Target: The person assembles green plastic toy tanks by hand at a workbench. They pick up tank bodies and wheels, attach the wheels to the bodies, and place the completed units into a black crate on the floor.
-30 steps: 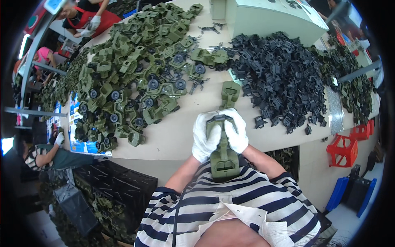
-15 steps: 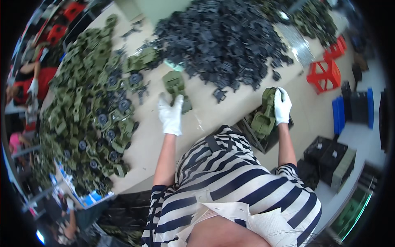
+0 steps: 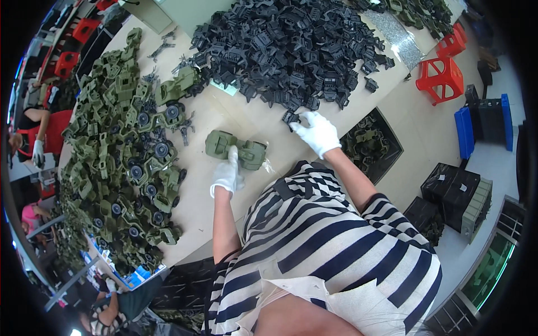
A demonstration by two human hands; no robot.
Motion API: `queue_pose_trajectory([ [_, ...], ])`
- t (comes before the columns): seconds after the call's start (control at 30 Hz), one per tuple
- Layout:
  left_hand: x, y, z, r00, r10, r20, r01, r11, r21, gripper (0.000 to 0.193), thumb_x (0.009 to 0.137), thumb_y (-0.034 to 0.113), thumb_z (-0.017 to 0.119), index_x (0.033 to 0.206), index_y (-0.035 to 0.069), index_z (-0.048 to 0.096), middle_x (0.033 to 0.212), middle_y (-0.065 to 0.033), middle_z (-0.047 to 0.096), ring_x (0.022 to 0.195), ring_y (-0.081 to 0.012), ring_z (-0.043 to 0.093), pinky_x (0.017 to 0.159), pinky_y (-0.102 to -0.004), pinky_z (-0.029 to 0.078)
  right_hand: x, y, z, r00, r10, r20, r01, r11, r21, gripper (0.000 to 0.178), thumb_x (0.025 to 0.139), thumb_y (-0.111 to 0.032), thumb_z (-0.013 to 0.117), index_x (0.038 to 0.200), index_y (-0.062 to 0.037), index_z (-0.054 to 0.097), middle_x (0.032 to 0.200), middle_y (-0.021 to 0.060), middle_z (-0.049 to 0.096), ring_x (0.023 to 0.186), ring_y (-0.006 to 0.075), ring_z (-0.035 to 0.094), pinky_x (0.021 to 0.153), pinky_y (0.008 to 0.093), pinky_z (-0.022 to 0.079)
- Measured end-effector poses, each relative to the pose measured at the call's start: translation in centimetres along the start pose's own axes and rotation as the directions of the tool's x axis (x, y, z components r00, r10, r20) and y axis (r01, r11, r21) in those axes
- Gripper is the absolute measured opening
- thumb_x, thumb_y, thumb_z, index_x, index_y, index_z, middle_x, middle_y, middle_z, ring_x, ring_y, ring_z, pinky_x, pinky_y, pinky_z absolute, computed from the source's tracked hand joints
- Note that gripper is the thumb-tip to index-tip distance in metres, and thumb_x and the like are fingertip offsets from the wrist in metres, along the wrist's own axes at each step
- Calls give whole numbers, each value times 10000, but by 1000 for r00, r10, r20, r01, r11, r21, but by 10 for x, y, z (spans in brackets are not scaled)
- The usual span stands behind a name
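Note:
Both my hands wear white gloves. My left hand point(image 3: 228, 172) grips an olive-green plastic toy vehicle body point(image 3: 219, 143) at its narrow middle, the forefinger laid across it; the body rests on the table, turned crosswise. At the near edge of a large heap of black plastic parts point(image 3: 280, 50), my right hand point(image 3: 317, 134) has its thumb and forefinger closed on one small black plastic part point(image 3: 290, 119). Part of that grip is hidden by the fingertips. Left of my left hand spreads a long pile of green vehicle bodies point(image 3: 120, 145), some with black wheels.
Below the table's right edge stands a dark crate point(image 3: 392, 151) of green bodies. Red stools point(image 3: 440, 81), blue-ended bins point(image 3: 464, 133) and stacked black crates point(image 3: 448, 185) stand to the right. Other people work at the far left, one with a gloved hand point(image 3: 38, 154).
My right hand has left a green body at the crate and moved left to the black heap. My left hand has turned its green body crosswise on the table.

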State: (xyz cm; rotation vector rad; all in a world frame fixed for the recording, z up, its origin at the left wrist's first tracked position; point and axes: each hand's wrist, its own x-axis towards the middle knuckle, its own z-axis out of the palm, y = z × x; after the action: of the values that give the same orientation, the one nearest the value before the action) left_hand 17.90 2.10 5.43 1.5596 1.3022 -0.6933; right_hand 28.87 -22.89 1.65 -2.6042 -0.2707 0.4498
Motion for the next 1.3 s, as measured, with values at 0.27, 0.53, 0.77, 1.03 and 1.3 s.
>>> queue_pose_trajectory([
  [0.27, 1, 1, -3, 303, 819, 487, -725, -134, 676, 806, 664, 285, 823, 1362, 29, 512, 1304, -196, 585, 1212, -355, 560, 989, -451, 462, 11, 2, 62, 943, -332, 15, 327, 918, -224, 430, 890, -294, 625, 1239, -61, 531, 1076, 184, 623, 995, 343, 612, 834, 461, 493],
  [0.53, 31, -26, 12, 816, 577, 39, -431, 562, 706, 1076, 642, 471, 841, 1454, -28, 341, 1130, -251, 666, 1023, -404, 663, 917, -417, 514, -1, 9, 47, 945, -309, 109, 313, 949, -26, 384, 879, -166, 585, 1257, -129, 529, 1167, 219, 532, 981, 392, 627, 818, 482, 530],
  [0.77, 59, -52, 8, 801, 597, 48, -587, 765, 266, 1171, 662, 361, 861, 1537, -42, 196, 1350, -296, 551, 1224, -386, 578, 1047, -375, 455, 14, -14, 54, 941, -229, 248, 271, 950, -152, 366, 881, -150, 578, 1238, -70, 569, 1184, 232, 590, 1021, 386, 642, 848, 479, 537],
  [1.03, 37, -71, -7, 807, 586, 73, -508, 753, -417, 828, 789, 141, 817, 1469, 60, 353, 1144, -104, 672, 1006, -192, 666, 851, -327, 553, 29, -27, 78, 946, -310, 98, 255, 894, 367, 472, 815, -345, 758, 1183, -103, 589, 1147, 148, 623, 1076, 340, 598, 916, 401, 482],
  [1.3, -23, -63, -31, 798, 595, 94, -400, 640, -656, 708, 856, 43, 733, 1463, 81, 372, 1133, -41, 648, 952, -135, 640, 869, -290, 538, 21, 8, 79, 717, -694, 62, 689, 692, -215, 440, 855, -302, 701, 1226, -110, 562, 1208, 137, 617, 1094, 341, 588, 934, 431, 464],
])
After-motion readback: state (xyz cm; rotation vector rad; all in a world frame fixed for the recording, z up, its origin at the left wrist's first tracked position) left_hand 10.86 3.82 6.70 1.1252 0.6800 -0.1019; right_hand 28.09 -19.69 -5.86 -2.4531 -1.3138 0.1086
